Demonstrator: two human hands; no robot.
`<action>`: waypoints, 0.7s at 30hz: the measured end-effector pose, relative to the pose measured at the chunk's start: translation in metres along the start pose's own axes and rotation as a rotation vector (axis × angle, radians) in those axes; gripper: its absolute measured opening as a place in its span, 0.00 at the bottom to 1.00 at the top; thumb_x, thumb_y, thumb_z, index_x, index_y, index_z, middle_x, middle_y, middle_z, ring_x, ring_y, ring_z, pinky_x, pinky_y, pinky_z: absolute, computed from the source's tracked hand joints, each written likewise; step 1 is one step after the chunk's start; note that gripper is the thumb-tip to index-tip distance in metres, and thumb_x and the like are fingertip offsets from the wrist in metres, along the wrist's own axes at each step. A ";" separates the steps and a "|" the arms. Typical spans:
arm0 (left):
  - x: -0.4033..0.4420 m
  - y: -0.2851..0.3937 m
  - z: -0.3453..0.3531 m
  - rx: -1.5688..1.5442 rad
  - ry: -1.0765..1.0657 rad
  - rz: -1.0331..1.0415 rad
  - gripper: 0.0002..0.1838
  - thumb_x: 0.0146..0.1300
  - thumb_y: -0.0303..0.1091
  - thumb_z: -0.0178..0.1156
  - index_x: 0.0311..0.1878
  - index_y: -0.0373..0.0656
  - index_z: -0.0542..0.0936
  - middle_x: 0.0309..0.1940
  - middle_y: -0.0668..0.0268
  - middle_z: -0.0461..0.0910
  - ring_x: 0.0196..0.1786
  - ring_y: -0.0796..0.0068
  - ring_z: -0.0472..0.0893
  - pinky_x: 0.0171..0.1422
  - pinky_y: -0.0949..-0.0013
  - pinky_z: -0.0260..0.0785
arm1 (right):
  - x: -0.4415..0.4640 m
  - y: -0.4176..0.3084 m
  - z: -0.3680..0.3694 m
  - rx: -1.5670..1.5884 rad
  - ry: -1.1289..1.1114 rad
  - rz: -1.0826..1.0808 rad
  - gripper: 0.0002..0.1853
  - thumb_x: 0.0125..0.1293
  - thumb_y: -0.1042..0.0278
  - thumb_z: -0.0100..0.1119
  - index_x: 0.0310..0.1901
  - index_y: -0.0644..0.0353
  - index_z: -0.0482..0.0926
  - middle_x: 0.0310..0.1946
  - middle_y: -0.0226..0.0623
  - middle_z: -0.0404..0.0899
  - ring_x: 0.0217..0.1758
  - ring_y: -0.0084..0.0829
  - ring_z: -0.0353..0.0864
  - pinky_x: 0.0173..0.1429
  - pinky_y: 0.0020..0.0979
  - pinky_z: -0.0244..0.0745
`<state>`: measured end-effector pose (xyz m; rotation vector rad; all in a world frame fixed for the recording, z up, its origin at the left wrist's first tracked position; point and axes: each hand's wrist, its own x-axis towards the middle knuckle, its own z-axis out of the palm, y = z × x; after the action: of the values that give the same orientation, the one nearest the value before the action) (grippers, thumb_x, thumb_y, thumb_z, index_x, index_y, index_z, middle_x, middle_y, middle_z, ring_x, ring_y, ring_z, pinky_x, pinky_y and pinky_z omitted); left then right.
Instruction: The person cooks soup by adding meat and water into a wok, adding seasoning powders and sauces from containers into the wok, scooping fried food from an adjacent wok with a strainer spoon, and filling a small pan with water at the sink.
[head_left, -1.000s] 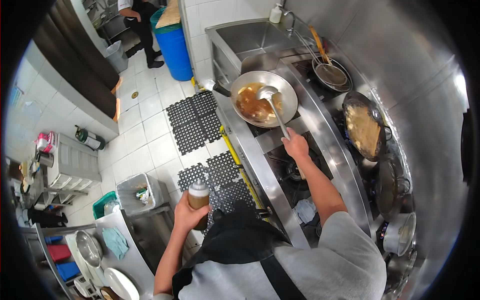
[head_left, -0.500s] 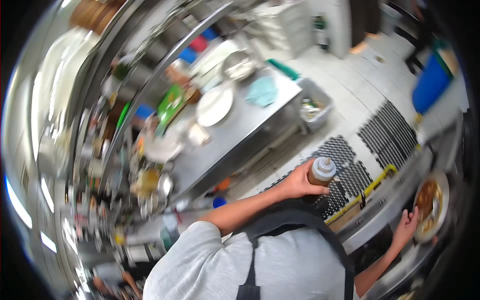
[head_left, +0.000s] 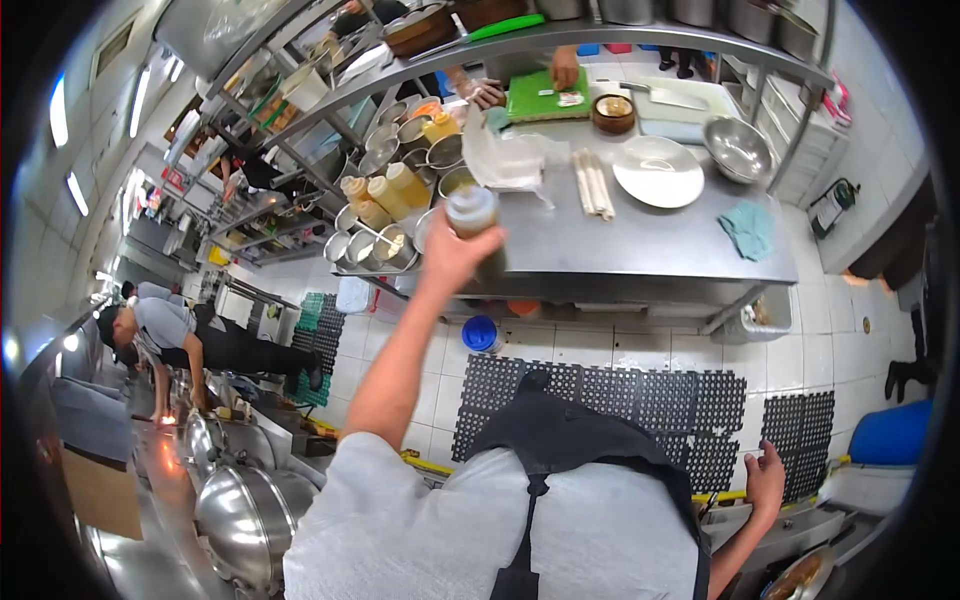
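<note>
My left hand (head_left: 452, 248) is wrapped round a squeeze bottle (head_left: 474, 205) with a clear cap and dark contents, held up in front of the steel work table (head_left: 620, 245). Behind the bottle stand several squeeze bottles of yellow sauce (head_left: 402, 182) among metal pots. My right hand (head_left: 766, 480) hangs in the air on the right, fingers apart, holding nothing. Below it, at the bottom edge, part of a dish of brown food (head_left: 800, 575) shows.
On the table lie a white plate (head_left: 658, 172), rolled white wraps (head_left: 593, 184), a steel bowl (head_left: 738, 148) and a teal cloth (head_left: 747, 230). Across it, another person's hand (head_left: 565, 70) is over a green cutting board (head_left: 540, 97). A co-worker (head_left: 165, 325) bends over the stove at left.
My view has turned left toward the work table. My left hand has carried the squeeze bottle to the sauce bottles. My right hand has come away from the dish.
</note>
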<state>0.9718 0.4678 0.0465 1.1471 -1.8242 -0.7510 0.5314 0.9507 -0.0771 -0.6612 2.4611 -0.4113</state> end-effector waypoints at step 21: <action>0.151 -0.296 -0.231 0.502 0.191 0.133 0.44 0.44 0.38 0.78 0.67 0.39 0.71 0.60 0.48 0.76 0.67 0.47 0.71 0.71 0.53 0.64 | -0.086 -0.336 0.138 -0.158 -0.108 -0.126 0.28 0.62 0.61 0.67 0.62 0.63 0.78 0.45 0.54 0.85 0.48 0.50 0.86 0.53 0.42 0.79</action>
<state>1.2619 0.1976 -0.0357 1.3393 -1.9547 -0.0958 0.7972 0.6967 -0.0104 -0.8832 2.3734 -0.2238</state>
